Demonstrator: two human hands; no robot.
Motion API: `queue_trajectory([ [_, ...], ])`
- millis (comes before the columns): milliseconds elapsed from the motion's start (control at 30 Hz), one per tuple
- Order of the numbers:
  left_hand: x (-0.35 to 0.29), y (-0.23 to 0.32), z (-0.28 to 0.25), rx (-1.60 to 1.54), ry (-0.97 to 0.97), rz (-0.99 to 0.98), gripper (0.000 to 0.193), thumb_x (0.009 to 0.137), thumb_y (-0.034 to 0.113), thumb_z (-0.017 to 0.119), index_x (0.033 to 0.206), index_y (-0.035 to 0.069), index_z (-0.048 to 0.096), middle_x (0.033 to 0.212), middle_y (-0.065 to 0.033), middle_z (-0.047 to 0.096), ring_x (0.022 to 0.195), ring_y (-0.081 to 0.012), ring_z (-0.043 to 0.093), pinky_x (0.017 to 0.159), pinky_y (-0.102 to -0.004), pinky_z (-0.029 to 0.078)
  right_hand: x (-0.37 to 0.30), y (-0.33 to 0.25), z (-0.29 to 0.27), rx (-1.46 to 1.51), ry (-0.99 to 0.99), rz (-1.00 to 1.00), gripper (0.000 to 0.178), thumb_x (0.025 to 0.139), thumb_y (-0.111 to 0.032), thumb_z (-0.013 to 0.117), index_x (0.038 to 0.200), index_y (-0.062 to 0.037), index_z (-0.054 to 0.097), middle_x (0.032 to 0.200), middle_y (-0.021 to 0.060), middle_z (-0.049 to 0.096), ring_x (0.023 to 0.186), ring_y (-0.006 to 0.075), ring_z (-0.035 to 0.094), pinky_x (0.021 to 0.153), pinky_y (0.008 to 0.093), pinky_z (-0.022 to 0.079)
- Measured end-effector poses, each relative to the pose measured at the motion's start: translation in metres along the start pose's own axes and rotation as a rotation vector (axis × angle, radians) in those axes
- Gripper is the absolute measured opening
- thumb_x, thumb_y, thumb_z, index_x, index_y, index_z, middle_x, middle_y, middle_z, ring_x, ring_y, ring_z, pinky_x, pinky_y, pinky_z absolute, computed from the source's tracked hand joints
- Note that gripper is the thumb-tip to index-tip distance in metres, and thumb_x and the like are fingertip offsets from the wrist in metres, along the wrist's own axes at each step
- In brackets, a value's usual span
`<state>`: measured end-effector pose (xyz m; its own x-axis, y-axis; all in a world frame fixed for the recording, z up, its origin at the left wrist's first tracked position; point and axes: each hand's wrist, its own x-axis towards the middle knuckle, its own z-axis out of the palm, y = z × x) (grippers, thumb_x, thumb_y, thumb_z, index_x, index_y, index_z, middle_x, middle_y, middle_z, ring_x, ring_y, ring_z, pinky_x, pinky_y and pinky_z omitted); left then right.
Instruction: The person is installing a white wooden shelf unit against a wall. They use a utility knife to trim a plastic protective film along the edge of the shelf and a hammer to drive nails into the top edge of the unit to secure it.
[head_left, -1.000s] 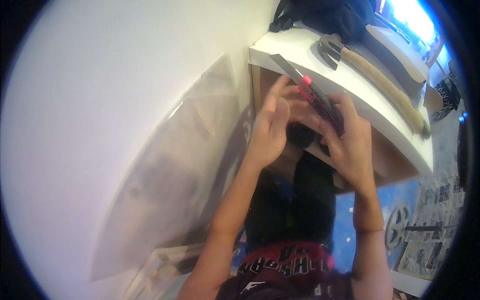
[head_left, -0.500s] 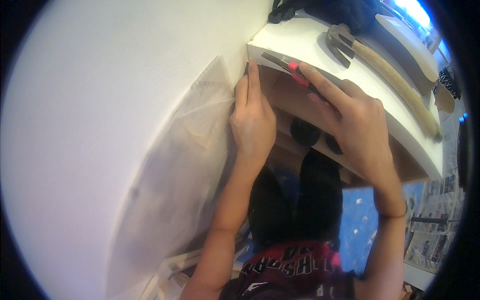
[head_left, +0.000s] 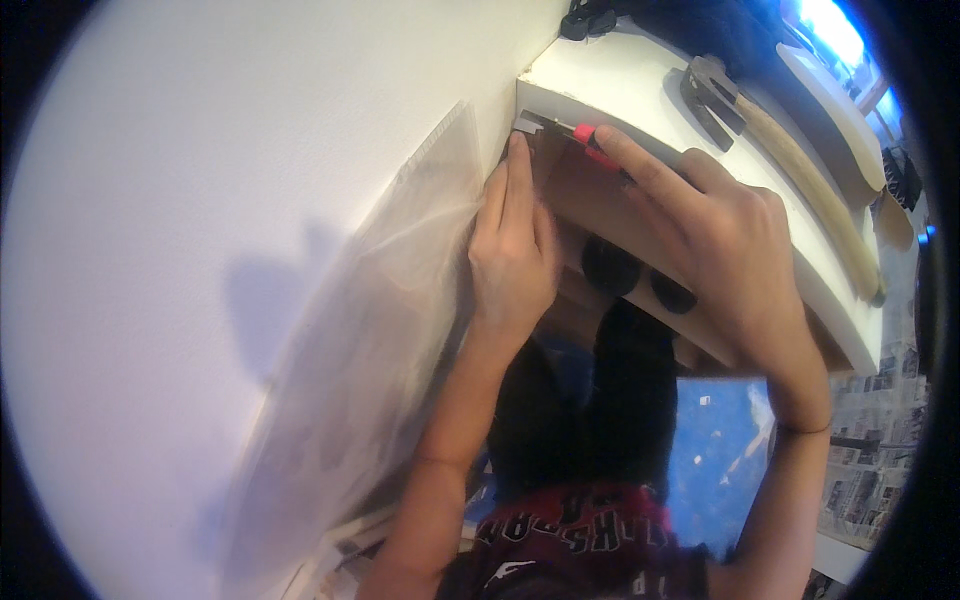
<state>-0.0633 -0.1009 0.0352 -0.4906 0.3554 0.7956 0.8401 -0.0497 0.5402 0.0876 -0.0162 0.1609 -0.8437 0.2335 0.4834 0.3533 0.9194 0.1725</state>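
Observation:
My right hand (head_left: 735, 235) is closed round the red-and-black handle of a knife-like tool (head_left: 600, 147), its flat metal blade pointing left. The blade tip lies by the front corner of a white cabinet (head_left: 640, 120), just under its top edge. There my left hand (head_left: 512, 245) reaches up with its index and middle fingers stretched out together, fingertips close to the blade tip. The left thumb is hidden, and a small dark patch shows beside the fingertips. Beside the left hand, a clear plastic sheet (head_left: 370, 300) hangs along the white wall (head_left: 180, 200).
On the cabinet top lies a claw hammer (head_left: 800, 170) with a wooden handle, a long pale curved piece (head_left: 830, 115) beyond it. Dark fabric (head_left: 690, 25) is at the back. Below are a blue floor covering (head_left: 715, 450) and newspaper sheets (head_left: 870, 470) at right.
The blade tip has come down from the cabinet's front edge to beside my left fingertips. My right hand has shifted slightly down. The view has turned a little, and shadows now show on the wall.

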Motion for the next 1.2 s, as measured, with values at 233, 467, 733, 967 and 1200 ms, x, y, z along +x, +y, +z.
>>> queue_trajectory([
  [233,0.005,0.006,-0.003,-0.125,-0.023,-0.056,0.042,0.097,-0.005,0.052,0.138,-0.01,0.055,0.117,-0.0275,0.067,0.106,-0.0418,0.068,0.091,-0.0438,0.053,0.001,0.001,-0.003,-0.12,-0.035,-0.112,0.068,0.086,-0.012,0.07,0.149,-0.0304,0.055,0.081,0.0086,0.062,0.064,0.0266,0.067,0.056,0.0388,0.052],
  [467,0.01,0.021,0.007,-0.39,0.047,-0.288,0.038,0.105,0.004,0.048,0.139,-0.012,0.053,0.119,-0.0224,0.069,0.11,-0.028,0.066,0.096,-0.0365,0.05,0.005,0.005,-0.004,-0.209,-0.065,-0.193,0.075,0.085,-0.012,0.062,0.156,-0.0301,0.043,0.084,0.0098,0.06,0.057,0.0269,0.066,0.053,0.039,0.054],
  [733,0.008,0.019,0.01,-0.7,0.057,-0.431,0.04,0.108,0.006,0.044,0.146,-0.004,0.052,0.105,-0.0087,0.069,0.091,-0.0166,0.062,0.082,-0.0281,0.05,0.007,0.008,-0.006,-0.19,-0.089,-0.181,0.071,0.088,-0.012,0.061,0.155,-0.0288,0.044,0.084,0.0135,0.065,0.06,0.0307,0.069,0.055,0.0416,0.056],
  [967,-0.001,0.002,0.016,-0.642,0.051,-0.305,0.039,0.105,0.002,0.047,0.143,-0.003,0.055,0.111,-0.012,0.068,0.098,-0.0197,0.064,0.085,-0.0304,0.05,0.009,0.01,-0.002,-0.165,-0.085,-0.184,0.072,0.088,-0.012,0.062,0.155,-0.0281,0.043,0.084,0.015,0.066,0.063,0.0346,0.069,0.056,0.0444,0.056],
  [1200,0.006,0.03,-0.008,-0.081,0.051,0.23,0.04,0.096,-0.001,0.053,0.135,-0.002,0.063,0.127,-0.0172,0.066,0.116,-0.0295,0.062,0.097,-0.0391,0.051,0.008,0.012,-0.014,-0.083,-0.137,-0.158,0.066,0.087,-0.012,0.065,0.151,-0.0228,0.05,0.082,0.0148,0.065,0.067,0.0359,0.068,0.063,0.0464,0.056],
])
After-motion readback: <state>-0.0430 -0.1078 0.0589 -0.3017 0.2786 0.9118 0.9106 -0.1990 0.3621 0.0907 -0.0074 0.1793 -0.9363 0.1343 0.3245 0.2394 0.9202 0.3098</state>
